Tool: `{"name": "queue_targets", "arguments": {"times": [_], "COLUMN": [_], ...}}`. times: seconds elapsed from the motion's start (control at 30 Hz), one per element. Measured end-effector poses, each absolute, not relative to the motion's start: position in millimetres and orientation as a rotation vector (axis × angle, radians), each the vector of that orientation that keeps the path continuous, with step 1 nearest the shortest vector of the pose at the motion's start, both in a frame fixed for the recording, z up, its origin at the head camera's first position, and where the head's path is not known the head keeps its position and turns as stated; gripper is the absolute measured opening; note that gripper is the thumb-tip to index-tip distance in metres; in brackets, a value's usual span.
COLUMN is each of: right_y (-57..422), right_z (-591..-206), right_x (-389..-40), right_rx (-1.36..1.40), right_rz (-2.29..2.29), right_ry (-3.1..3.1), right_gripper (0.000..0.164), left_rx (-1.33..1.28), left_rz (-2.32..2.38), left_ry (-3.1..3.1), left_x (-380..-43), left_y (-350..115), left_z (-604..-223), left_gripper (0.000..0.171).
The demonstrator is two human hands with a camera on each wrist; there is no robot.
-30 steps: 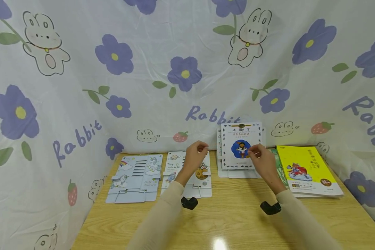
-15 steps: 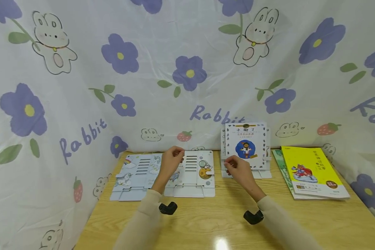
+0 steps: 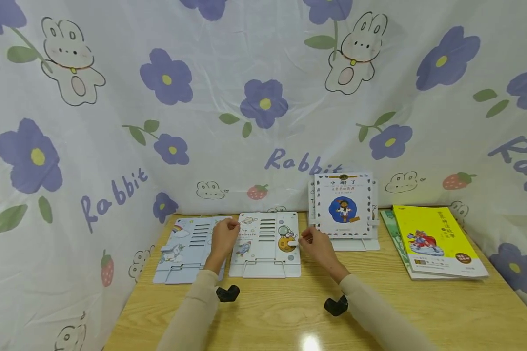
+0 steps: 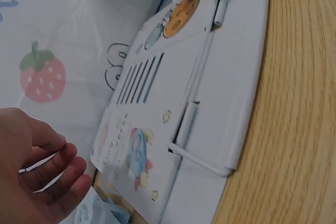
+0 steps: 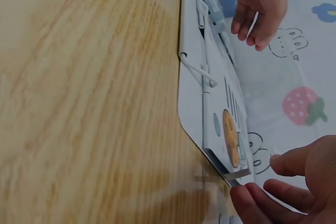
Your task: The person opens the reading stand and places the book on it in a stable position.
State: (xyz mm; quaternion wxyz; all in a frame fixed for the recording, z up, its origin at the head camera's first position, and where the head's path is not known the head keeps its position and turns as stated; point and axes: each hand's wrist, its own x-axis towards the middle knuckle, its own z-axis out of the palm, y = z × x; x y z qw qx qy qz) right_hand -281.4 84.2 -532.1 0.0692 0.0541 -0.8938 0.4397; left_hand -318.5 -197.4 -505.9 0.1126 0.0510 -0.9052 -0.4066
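The middle book stand (image 3: 266, 243), white with a planet, rocket and astronaut print, leans back on the wooden table. My left hand (image 3: 225, 238) is at its left side, overlapping the unicorn-print book stand (image 3: 191, 243); in the left wrist view its fingers (image 4: 65, 177) bend loosely, holding nothing. My right hand (image 3: 318, 244) is at the middle stand's right side. The right wrist view has its thumb (image 5: 287, 162) and fingers apart, fingertips right by the stand's lower right corner. A third book stand (image 3: 349, 244) holds up a white picture book (image 3: 322, 204) with a blue oval.
At the right of the table (image 3: 285, 312), a yellow-covered book (image 3: 439, 234) lies over a green one (image 3: 393, 231). Behind the stands hangs a white curtain (image 3: 219, 141) printed with rabbits, purple flowers and strawberries.
Both hands have moved left, the right hand from the picture book's edge to the middle stand's right side, the left hand off the front of the middle stand to its left side.
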Motion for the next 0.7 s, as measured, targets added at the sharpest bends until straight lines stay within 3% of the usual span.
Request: {"name": "queue_targets", "arguments": {"times": [0.7], "right_y": [68], "right_z": [-538], "right_x": [-284], "right_rx": [0.076], "right_rz": [1.382], "right_ry": [-2.75], "right_gripper": [0.034], "left_rx": [0.164], "left_rz": [-0.95], "left_ry": [-2.939], "left_x": [-322], "left_y": [-188], "left_z": [-521], "left_gripper": [0.045]}}
